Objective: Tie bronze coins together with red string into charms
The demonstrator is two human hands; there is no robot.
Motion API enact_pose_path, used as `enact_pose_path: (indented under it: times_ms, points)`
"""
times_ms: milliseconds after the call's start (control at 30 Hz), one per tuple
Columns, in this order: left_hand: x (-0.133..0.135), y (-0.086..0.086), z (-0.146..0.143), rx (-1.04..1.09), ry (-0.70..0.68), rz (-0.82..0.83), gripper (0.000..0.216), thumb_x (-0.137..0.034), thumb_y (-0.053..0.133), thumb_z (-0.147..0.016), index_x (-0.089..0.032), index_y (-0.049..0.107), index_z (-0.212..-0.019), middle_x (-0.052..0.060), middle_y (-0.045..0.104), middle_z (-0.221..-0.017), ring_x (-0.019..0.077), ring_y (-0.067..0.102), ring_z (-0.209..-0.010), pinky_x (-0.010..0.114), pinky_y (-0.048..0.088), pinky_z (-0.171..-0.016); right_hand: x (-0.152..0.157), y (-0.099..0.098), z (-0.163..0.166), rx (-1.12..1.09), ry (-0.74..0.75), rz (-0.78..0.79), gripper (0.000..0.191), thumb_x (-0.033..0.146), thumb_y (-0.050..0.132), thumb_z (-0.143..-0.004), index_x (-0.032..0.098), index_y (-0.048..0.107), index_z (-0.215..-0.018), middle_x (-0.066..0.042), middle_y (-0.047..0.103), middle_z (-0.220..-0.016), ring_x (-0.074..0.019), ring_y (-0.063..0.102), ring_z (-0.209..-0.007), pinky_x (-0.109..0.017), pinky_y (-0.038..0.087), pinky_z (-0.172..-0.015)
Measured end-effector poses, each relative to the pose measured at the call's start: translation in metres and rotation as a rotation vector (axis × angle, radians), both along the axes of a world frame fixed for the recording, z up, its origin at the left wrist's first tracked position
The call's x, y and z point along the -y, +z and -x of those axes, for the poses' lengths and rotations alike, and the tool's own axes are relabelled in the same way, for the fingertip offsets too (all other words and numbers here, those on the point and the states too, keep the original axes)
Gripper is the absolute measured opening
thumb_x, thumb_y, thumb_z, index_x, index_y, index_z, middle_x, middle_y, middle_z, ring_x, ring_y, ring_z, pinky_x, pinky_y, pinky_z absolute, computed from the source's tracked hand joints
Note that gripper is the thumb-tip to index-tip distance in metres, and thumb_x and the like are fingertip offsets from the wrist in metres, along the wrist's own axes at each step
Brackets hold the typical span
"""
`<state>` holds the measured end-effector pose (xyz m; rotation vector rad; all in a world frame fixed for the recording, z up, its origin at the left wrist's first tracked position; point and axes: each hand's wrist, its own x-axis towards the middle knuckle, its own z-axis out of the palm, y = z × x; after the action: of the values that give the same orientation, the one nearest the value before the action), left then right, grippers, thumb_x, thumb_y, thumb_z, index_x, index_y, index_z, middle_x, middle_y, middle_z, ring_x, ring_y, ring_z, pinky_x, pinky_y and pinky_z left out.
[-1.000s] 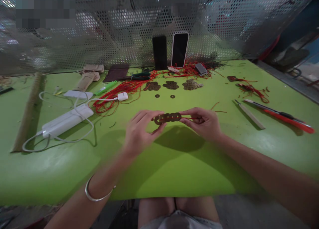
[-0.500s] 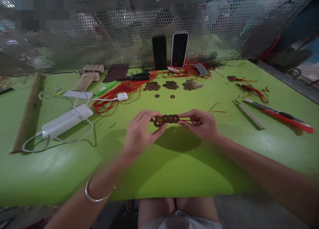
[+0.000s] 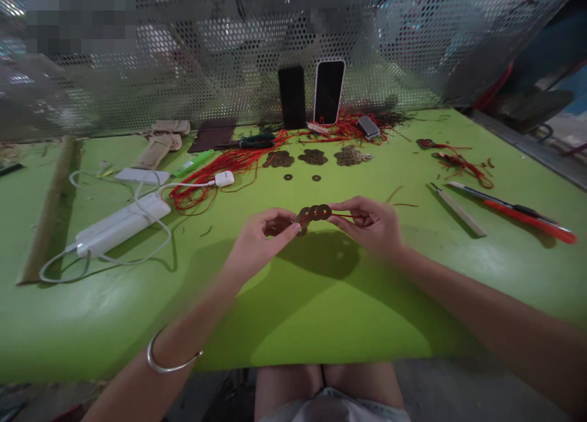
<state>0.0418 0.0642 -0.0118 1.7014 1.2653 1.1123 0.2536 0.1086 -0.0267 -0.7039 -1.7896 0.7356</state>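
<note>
Between my hands, above the green table, is a row of overlapping dark coins point(image 3: 314, 213) with holes, joined by red cord. My left hand point(image 3: 261, 240) pinches the left end of the coins between thumb and fingers, and part of that end is hidden in the palm. My right hand point(image 3: 372, 224) is closed on the red cord point(image 3: 342, 215) at the right end, with fingertips close to the last coin. Just beyond lie two single coins, a left one point(image 3: 288, 177) and a right one point(image 3: 316, 178). Behind them are three coin piles point(image 3: 313, 157).
Red cord point(image 3: 197, 186) lies left of centre near dark-handled pliers point(image 3: 257, 141). A white power strip point(image 3: 123, 223) with a cable is at left. A knife point(image 3: 458, 209) and a red-and-black tool point(image 3: 513, 213) lie right. Two phones point(image 3: 329, 92) lean on the mesh.
My left hand has turned and its grip on the coins has shifted slightly. The right end of the coins is a little higher, and my right hand has risen slightly.
</note>
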Motion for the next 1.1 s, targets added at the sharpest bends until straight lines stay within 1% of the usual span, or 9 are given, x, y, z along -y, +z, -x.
enact_pose_path:
  times_ms: [133, 267, 333, 600, 700, 800, 867, 933, 1100]
  points:
    - [-0.001, 0.001, -0.002, 0.148, -0.077, 0.156, 0.017, -0.031, 0.066, -0.079, -0.017, 0.063, -0.088, 0.006, 0.073, -0.076, 0.0139, 0.067, -0.062, 0.024, 0.054, -0.055, 0.0, -0.003, -0.001, 0.013, 0.019, 0.027, 0.017, 0.027, 0.07, -0.077, 0.016, 0.068, -0.09, 0.008, 0.041, -0.044, -0.0038, 0.027, -0.037, -0.02, 0.015, -0.033]
    - [0.001, 0.005, -0.005, 0.216, -0.065, 0.381, 0.025, -0.033, 0.07, -0.075, -0.016, 0.061, -0.09, 0.006, 0.074, -0.079, 0.0114, 0.066, -0.065, 0.024, 0.052, -0.064, 0.0, -0.006, -0.003, 0.03, 0.033, 0.034, 0.018, 0.028, 0.07, -0.077, 0.017, 0.068, -0.091, 0.007, 0.046, -0.046, -0.0041, 0.029, -0.037, -0.019, 0.017, -0.032]
    - [0.002, 0.007, -0.007, 0.244, -0.06, 0.438, 0.028, -0.033, 0.071, -0.074, -0.015, 0.06, -0.092, 0.006, 0.073, -0.08, 0.0102, 0.064, -0.066, 0.023, 0.05, -0.065, 0.0, -0.005, -0.003, 0.033, 0.04, 0.031, 0.019, 0.029, 0.07, -0.077, 0.017, 0.068, -0.092, 0.006, 0.047, -0.046, -0.004, 0.03, -0.037, -0.019, 0.017, -0.032]
    - [0.001, 0.006, -0.008, 0.306, -0.083, 0.485, 0.026, -0.03, 0.071, -0.073, -0.015, 0.057, -0.088, 0.005, 0.071, -0.079, 0.0106, 0.062, -0.067, 0.026, 0.047, -0.07, 0.003, 0.001, 0.001, 0.043, 0.031, 0.008, 0.013, 0.025, 0.069, -0.078, 0.016, 0.068, -0.088, 0.007, 0.044, -0.044, -0.0036, 0.028, -0.036, -0.02, 0.016, -0.032]
    - [0.001, 0.005, -0.007, 0.264, -0.064, 0.453, 0.025, -0.031, 0.071, -0.073, -0.015, 0.058, -0.086, 0.003, 0.069, -0.082, 0.0109, 0.061, -0.073, 0.025, 0.046, -0.072, 0.003, -0.002, 0.001, 0.052, 0.029, -0.015, 0.014, 0.024, 0.069, -0.078, 0.016, 0.068, -0.089, 0.008, 0.043, -0.046, -0.0034, 0.026, -0.038, -0.019, 0.015, -0.033]
    - [0.0, 0.003, -0.006, 0.237, -0.07, 0.454, 0.027, -0.034, 0.071, -0.073, -0.015, 0.06, -0.09, 0.002, 0.068, -0.083, 0.0097, 0.06, -0.07, 0.025, 0.047, -0.071, 0.001, -0.007, 0.0, 0.074, 0.03, -0.02, 0.016, 0.025, 0.069, -0.078, 0.017, 0.069, -0.092, 0.008, 0.042, -0.047, -0.0035, 0.025, -0.039, -0.02, 0.015, -0.034]
    - [0.0, 0.002, -0.006, 0.267, -0.077, 0.481, 0.03, -0.034, 0.072, -0.073, -0.015, 0.06, -0.092, 0.002, 0.067, -0.084, 0.0101, 0.061, -0.069, 0.028, 0.049, -0.072, 0.001, -0.01, -0.001, 0.09, 0.031, -0.024, 0.018, 0.027, 0.068, -0.079, 0.017, 0.069, -0.094, 0.008, 0.041, -0.046, -0.0036, 0.024, -0.038, -0.02, 0.015, -0.035]
    - [-0.001, 0.001, -0.006, 0.311, -0.083, 0.505, 0.03, -0.033, 0.073, -0.072, -0.015, 0.06, -0.092, 0.002, 0.067, -0.085, 0.0116, 0.063, -0.072, 0.03, 0.05, -0.075, 0.0, -0.012, -0.001, 0.104, 0.031, -0.036, 0.019, 0.027, 0.068, -0.079, 0.018, 0.069, -0.095, 0.009, 0.041, -0.045, -0.0037, 0.024, -0.038, -0.02, 0.014, -0.035]
    - [-0.001, -0.003, -0.007, 0.336, -0.118, 0.553, 0.026, -0.028, 0.072, -0.072, -0.015, 0.057, -0.088, 0.003, 0.069, -0.084, 0.0117, 0.064, -0.077, 0.028, 0.048, -0.077, 0.001, -0.014, -0.002, 0.158, 0.028, -0.067, 0.02, 0.03, 0.068, -0.079, 0.018, 0.07, -0.095, 0.008, 0.043, -0.046, -0.0037, 0.025, -0.038, -0.02, 0.016, -0.035]
